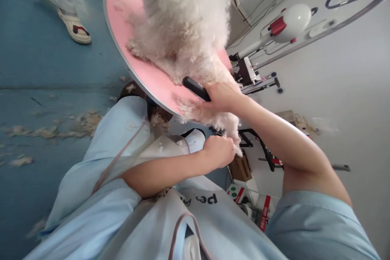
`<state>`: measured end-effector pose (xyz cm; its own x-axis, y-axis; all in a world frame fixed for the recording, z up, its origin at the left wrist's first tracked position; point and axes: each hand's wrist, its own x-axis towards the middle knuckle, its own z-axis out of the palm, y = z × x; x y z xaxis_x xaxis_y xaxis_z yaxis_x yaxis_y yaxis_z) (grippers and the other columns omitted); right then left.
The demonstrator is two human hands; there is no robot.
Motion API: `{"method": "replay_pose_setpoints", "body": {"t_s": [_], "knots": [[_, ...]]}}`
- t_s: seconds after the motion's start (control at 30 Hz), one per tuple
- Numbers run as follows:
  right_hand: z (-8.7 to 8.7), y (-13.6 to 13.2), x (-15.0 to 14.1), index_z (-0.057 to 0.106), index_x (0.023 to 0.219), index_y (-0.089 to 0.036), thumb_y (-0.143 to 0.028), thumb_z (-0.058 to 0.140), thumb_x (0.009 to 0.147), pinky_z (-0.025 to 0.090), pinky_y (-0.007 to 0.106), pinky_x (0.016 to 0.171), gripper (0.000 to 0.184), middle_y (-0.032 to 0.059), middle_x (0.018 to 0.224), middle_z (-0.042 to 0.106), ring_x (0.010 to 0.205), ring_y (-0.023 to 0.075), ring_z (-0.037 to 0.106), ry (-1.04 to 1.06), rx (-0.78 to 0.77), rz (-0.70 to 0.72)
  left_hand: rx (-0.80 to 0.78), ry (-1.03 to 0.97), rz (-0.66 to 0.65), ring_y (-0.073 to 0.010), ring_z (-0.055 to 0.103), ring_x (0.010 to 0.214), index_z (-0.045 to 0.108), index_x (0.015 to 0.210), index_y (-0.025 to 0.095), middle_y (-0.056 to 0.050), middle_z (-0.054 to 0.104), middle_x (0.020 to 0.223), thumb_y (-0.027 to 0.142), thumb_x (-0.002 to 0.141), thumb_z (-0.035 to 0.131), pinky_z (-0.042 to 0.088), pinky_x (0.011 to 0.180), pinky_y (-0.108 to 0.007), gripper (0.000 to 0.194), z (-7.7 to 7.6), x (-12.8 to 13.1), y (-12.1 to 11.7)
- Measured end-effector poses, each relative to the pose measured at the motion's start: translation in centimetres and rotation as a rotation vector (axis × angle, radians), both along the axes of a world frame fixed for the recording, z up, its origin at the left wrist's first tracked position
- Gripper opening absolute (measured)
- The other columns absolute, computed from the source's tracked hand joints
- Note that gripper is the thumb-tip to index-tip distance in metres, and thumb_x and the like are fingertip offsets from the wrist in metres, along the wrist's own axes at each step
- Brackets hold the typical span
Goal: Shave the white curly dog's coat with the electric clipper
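Observation:
A fluffy white dog [185, 12] is on a round pink grooming table [152, 75], one furry leg stretched toward me over the edge. My right hand [222, 96] is wrapped round a tool with a thick black handle [196, 88]; its working end is hidden behind my hand and the fur. This hand rests against the upper part of the outstretched leg [227, 122]. Lower down, my left hand [218, 151] is closed on the end of that leg, near the paw, with fur poking out past the fingers.
Loose fur clumps [87, 124] litter the blue floor [39, 69]. Another person's leg and white clog [74, 27] are at upper left. A white and red dryer [289, 24] hangs by the wall at right. Boxes [240, 166] stand below the table.

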<state>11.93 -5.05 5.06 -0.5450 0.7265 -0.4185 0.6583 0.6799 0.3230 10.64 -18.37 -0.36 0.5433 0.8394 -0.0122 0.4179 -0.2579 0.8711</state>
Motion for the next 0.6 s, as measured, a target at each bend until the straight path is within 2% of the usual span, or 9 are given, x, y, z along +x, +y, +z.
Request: {"method": "replay_pose_setpoints", "body": {"t_s": [0.1, 0.17, 0.23, 0.3, 0.37, 0.47, 0.53, 0.57, 0.6], "knots": [[-0.4, -0.7, 0.8, 0.066, 0.075, -0.011, -0.052, 0.066, 0.080, 0.038, 0.030, 0.060, 0.041, 0.0092, 0.063, 0.063, 0.058, 0.0162, 0.057, -0.137, -0.093, -0.112, 0.008, 0.014, 0.000, -0.0332, 0.071, 0.097, 0.068, 0.108, 0.011, -0.020, 0.072, 0.100, 0.029, 0.088, 0.043, 0.057, 0.081, -0.045, 0.037, -0.3, 0.3, 0.0], [-0.1, -0.7, 1.7, 0.065, 0.075, -0.014, -0.046, 0.068, 0.077, 0.039, 0.030, 0.059, 0.032, 0.0068, 0.064, 0.063, 0.058, 0.0164, 0.056, -0.077, -0.193, -0.176, -0.004, 0.018, -0.033, -0.0345, 0.071, 0.096, 0.068, 0.106, 0.011, -0.020, 0.072, 0.100, 0.029, 0.086, 0.043, 0.057, 0.080, -0.047, 0.037, -0.4, 0.5, 0.0], [1.2, -0.5, 3.3, 0.064, 0.083, -0.016, -0.040, 0.068, 0.074, 0.042, 0.029, 0.060, 0.026, 0.0047, 0.071, 0.066, 0.062, 0.0163, 0.057, 0.199, -0.247, -0.218, -0.023, 0.024, -0.046, -0.0357, 0.071, 0.095, 0.069, 0.104, 0.011, -0.020, 0.072, 0.100, 0.027, 0.083, 0.044, 0.056, 0.081, -0.049, 0.036, -0.5, 0.7, 0.1], [2.6, -0.7, 5.9, 0.062, 0.092, -0.017, -0.039, 0.066, 0.074, 0.046, 0.028, 0.060, 0.029, 0.0045, 0.081, 0.069, 0.065, 0.0153, 0.058, 0.636, -0.218, -0.290, -0.041, 0.024, -0.017, -0.0362, 0.070, 0.096, 0.069, 0.103, 0.010, -0.020, 0.072, 0.101, 0.027, 0.082, 0.044, 0.056, 0.082, -0.049, 0.037, -0.3, 0.6, 0.5], [3.3, -1.9, 9.5, 0.058, 0.101, -0.019, -0.045, 0.062, 0.076, 0.046, 0.027, 0.055, 0.036, 0.0060, 0.090, 0.071, 0.062, 0.0137, 0.058, 1.129, -0.078, -0.402, -0.063, -0.015, 0.023, -0.0356, 0.070, 0.098, 0.069, 0.102, 0.011, -0.019, 0.073, 0.101, 0.028, 0.082, 0.043, 0.055, 0.084, -0.047, 0.037, 0.2, 0.6, 1.2], [1.1, -5.8, 14.6, 0.046, 0.114, -0.027, -0.050, 0.056, 0.079, 0.042, 0.025, 0.046, 0.043, 0.0100, 0.112, 0.069, 0.071, 0.0181, 0.065, 1.657, 0.451, -0.413, -0.118, -0.180, 0.045, -0.0283, 0.069, 0.093, 0.069, 0.096, 0.014, -0.014, 0.073, 0.095, 0.030, 0.084, 0.042, 0.054, 0.082, -0.038, 0.033, 1.4, 0.8, 2.8], [-2.0, -8.9, 16.5, 0.042, 0.116, -0.031, -0.052, 0.050, 0.084, 0.046, 0.028, 0.048, 0.039, 0.0131, 0.125, 0.064, 0.097, 0.0264, 0.068, 1.740, 0.758, -0.380, -0.156, -0.268, 0.041, -0.0226, 0.068, 0.086, 0.069, 0.091, 0.014, -0.012, 0.073, 0.089, 0.033, 0.086, 0.041, 0.053, 0.077, -0.032, 0.033, 2.6, 1.1, 4.0], [-3.6, -10.3, 16.9, 0.043, 0.117, -0.032, -0.051, 0.049, 0.087, 0.049, 0.032, 0.053, 0.036, 0.0136, 0.130, 0.060, 0.109, 0.0284, 0.065, 1.702, 0.856, -0.374, -0.154, -0.286, 0.030, -0.0207, 0.067, 0.084, 0.069, 0.089, 0.014, -0.011, 0.072, 0.088, 0.034, 0.087, 0.040, 0.052, 0.076, -0.030, 0.035, 3.2, 1.3, 4.5], [-5.1, -11.5, 16.9, 0.044, 0.120, -0.030, -0.052, 0.048, 0.090, 0.054, 0.034, 0.060, 0.038, 0.0131, 0.130, 0.059, 0.110, 0.0279, 0.064, 1.615, 0.927, -0.362, -0.129, -0.279, 0.018, -0.0200, 0.067, 0.084, 0.069, 0.088, 0.013, -0.011, 0.072, 0.088, 0.034, 0.087, 0.039, 0.052, 0.075, -0.029, 0.036, 3.9, 1.5, 4.9]]}}
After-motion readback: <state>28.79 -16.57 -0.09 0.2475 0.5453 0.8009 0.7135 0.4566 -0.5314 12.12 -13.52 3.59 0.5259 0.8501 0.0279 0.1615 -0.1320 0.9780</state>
